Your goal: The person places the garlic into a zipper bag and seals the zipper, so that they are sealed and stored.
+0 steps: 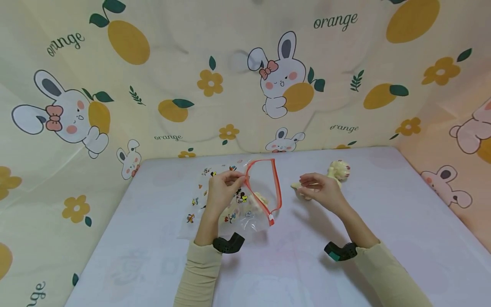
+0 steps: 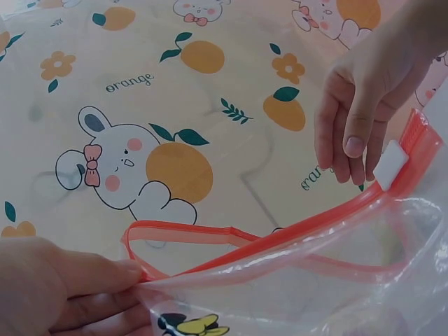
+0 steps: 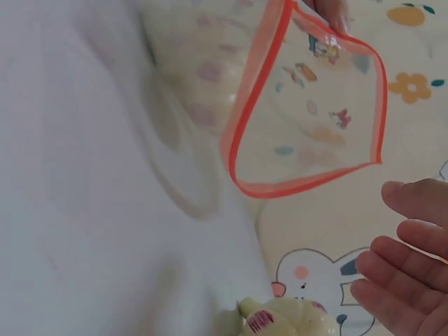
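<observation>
My left hand [image 1: 222,189] pinches the red-edged rim of a clear zip bag [image 1: 203,213] printed with small cartoon figures. The bag's mouth gapes toward the right, its white slider [image 2: 390,165] at one end of the red zip. Through the plastic shows a pale garlic bulb [image 3: 199,63] with purplish patches. My right hand [image 1: 324,192] hovers to the right of the bag mouth, fingers loosely bent and nothing between them. Partly hidden behind that hand lies a garlic bulb [image 3: 287,318] with purple streaks. Another garlic bulb [image 1: 339,169] sits just beyond it.
A pale white tabletop [image 1: 145,256] spreads beneath everything. Behind and at both sides hangs a cream cloth [image 1: 238,25] printed with rabbits, oranges and flowers. Each wrist carries a black camera mount, the left mount [image 1: 229,244] close above the table.
</observation>
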Motion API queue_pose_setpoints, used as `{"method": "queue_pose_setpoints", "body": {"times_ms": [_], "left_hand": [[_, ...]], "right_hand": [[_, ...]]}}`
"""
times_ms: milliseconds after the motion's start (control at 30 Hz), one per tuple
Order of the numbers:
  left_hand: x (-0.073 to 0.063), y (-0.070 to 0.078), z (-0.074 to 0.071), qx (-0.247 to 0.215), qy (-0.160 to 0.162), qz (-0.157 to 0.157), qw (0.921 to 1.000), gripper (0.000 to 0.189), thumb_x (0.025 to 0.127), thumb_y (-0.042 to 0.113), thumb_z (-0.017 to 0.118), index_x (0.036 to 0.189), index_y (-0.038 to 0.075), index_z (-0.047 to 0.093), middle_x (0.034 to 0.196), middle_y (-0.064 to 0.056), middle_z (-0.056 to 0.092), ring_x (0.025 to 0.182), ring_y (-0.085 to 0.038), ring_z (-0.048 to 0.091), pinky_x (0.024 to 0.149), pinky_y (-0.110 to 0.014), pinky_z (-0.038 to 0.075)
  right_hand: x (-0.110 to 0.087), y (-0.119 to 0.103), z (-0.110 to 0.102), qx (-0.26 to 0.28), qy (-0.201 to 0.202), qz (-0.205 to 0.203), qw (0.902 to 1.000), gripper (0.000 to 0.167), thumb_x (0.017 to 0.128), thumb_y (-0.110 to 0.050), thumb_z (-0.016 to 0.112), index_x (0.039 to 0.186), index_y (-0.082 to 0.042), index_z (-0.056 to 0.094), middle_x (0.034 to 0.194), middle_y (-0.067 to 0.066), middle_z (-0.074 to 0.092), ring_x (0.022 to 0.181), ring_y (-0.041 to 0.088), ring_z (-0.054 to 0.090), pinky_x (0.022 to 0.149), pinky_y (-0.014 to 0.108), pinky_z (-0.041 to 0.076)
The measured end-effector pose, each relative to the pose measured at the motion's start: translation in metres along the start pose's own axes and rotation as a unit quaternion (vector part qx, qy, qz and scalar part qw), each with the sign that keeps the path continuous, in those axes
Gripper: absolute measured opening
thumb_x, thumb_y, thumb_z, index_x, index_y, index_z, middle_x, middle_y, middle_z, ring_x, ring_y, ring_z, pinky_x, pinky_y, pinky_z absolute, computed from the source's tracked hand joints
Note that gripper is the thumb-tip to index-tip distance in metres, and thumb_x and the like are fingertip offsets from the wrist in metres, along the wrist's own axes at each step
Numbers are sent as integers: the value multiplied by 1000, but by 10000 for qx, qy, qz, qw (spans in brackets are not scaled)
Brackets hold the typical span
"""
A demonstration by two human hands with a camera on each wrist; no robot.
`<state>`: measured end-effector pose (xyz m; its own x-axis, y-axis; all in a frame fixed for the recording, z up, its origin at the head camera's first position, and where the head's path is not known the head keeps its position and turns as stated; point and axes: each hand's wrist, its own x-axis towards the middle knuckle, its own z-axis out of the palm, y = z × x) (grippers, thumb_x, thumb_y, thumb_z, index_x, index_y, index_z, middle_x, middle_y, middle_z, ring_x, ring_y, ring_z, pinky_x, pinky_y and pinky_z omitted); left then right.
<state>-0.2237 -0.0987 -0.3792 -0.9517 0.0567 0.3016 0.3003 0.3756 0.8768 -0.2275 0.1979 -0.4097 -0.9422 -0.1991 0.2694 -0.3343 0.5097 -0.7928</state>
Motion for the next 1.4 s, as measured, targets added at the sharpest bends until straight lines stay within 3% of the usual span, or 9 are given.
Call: {"method": "queue_pose_setpoints", "body": {"times_ms": [200, 367, 500, 900, 1200, 1400], "left_hand": [[0, 0, 1, -81, -14, -77, 9999, 13, 89, 11, 68, 95, 0, 73, 90, -18, 74, 79, -24, 70, 70, -20, 58], [0, 0, 1, -99, -9, -97, 9999, 13, 88, 11, 68, 95, 1, 73, 90, -18, 74, 79, -22, 70, 70, -20, 58], [0, -1, 0, -98, -13, -86, 9999, 13, 89, 11, 68, 95, 0, 73, 90, -18, 74, 79, -23, 70, 70, -21, 59], [0, 2, 0, -62, -23, -203, 9998, 15, 89, 12, 69, 97, 1, 73, 91, -17, 74, 80, -23, 70, 70, -20, 58], [0, 2, -1, -3, -16, -165, 9999, 15, 88, 12, 69, 97, 0, 72, 90, -17, 73, 80, -22, 70, 71, -20, 58], [0, 1, 0, 3, 27, 18, 10000, 14, 88, 11, 69, 95, -1, 72, 88, -18, 73, 78, -22, 69, 68, -16, 56]], "right_hand": [[4, 3, -1, -49, 133, 136, 9998, 34, 84, -10, 73, 115, 3, 64, 110, 25, 69, 96, 19, 67, 81, 12, 54], [7, 6, 0, -187, 280, 125, 9994, 37, 84, -11, 74, 117, 4, 63, 113, 25, 67, 103, 36, 64, 89, 36, 57], [9, 10, 2, -271, 434, 60, 9987, 40, 82, -7, 75, 118, 6, 62, 115, 26, 66, 106, 37, 62, 95, 48, 52], [10, 20, -1, -496, 326, 345, 9976, 48, 82, -7, 74, 125, 6, 56, 128, 29, 59, 124, 43, 53, 109, 57, 40], [10, 26, 1, -845, 182, 411, 9954, 55, 80, -10, 77, 128, 6, 55, 130, 31, 57, 125, 47, 50, 105, 59, 42], [10, 31, 2, -757, 93, 457, 9960, 57, 80, -9, 77, 129, 8, 53, 131, 31, 56, 127, 45, 49, 108, 57, 41]]}}
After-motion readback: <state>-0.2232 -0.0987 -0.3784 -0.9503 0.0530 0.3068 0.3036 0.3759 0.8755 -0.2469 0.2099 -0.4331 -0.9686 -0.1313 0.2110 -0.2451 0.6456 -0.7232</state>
